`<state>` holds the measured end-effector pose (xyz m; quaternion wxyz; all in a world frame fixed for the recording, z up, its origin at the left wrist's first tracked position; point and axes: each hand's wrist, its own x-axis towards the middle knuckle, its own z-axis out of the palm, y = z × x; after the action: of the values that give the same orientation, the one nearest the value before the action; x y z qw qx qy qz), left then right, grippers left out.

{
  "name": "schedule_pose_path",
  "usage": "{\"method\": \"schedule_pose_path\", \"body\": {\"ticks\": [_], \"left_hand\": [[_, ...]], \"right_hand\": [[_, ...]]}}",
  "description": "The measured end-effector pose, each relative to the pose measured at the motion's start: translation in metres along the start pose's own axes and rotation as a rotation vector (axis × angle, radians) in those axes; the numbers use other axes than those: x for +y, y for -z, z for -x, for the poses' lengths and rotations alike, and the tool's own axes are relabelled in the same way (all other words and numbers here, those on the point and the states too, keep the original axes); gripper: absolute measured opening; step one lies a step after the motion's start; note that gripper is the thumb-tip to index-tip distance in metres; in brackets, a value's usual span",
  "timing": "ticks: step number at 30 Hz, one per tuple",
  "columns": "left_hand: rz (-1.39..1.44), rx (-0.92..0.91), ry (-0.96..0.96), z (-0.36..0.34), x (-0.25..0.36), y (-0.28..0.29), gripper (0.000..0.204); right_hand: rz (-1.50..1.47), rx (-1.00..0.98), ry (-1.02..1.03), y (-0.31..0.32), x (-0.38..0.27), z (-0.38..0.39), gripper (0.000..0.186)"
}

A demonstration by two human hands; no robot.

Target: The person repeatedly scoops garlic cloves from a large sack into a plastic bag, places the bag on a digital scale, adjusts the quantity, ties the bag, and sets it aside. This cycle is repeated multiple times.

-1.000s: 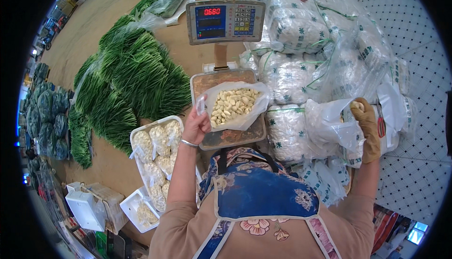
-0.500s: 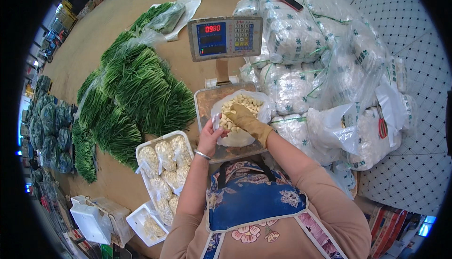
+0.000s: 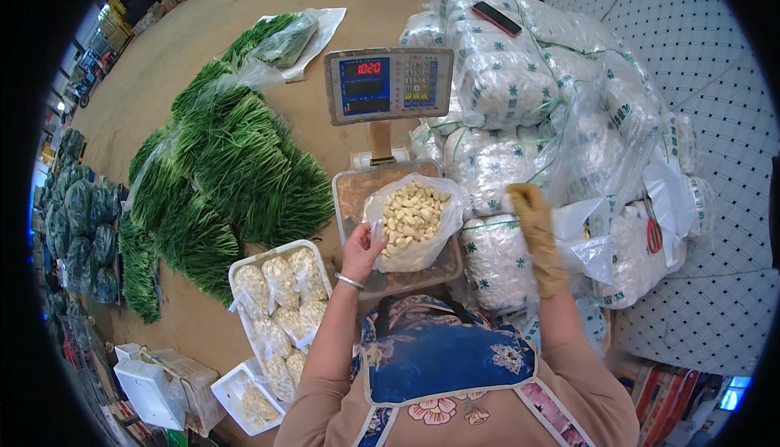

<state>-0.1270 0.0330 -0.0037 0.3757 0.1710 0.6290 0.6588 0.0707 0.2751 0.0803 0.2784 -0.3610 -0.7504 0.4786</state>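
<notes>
Pinching a white plastic bag (image 3: pixel 444 244) of pale cloves (image 3: pixel 413 215) at eight o'clock on its rim with thumb and fingers of the bare left hand (image 3: pixel 363 253); resting the bag on the scale pan (image 3: pixel 349 195), below the display (image 3: pixel 390 85) at twelve; holding the gloved right hand (image 3: pixel 536 236) at three o'clock, apart from the bag, over wrapped bundles (image 3: pixel 494 262), too blurred to tell finger spread

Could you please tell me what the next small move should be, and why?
Perhaps the left hand should release the plastic bag: it sits on the scale platform with peeled garlic cloves inside, the display is lit, and a grip on its rim might sway the reading.
</notes>
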Motion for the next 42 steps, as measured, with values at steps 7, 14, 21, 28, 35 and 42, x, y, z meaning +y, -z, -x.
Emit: {"method": "schedule_pose_path", "body": {"ticks": [7,14,21,28,35,42], "left_hand": [[0.027,0.058,0.014,0.0,0.017,-0.015,0.015],[0.264,0.167,-0.043,0.029,0.048,0.017,0.014],[0.29,0.197,-0.269,0.046,0.09,0.031,0.009],[0.136,0.259,-0.49,0.042,0.087,0.037,0.01],[0.212,-0.07,-0.234,0.041,0.072,0.032,0.019],[-0.378,-0.339,-0.397,0.022,0.008,-0.017,0.03]], "right_hand": [[0.409,-0.275,-0.332,-0.036,0.011,-0.016,0.077],[0.313,-0.227,-0.366,-0.101,0.094,-0.01,0.054],[-0.217,-0.27,-0.061,-0.046,-0.025,-0.016,0.015],[-0.192,-0.292,0.493,-0.059,-0.048,0.016,0.017],[-0.109,-0.445,0.433,-0.075,-0.08,0.032,0.03],[0.213,-0.601,0.658,-0.134,-0.077,0.044,0.051]]}}
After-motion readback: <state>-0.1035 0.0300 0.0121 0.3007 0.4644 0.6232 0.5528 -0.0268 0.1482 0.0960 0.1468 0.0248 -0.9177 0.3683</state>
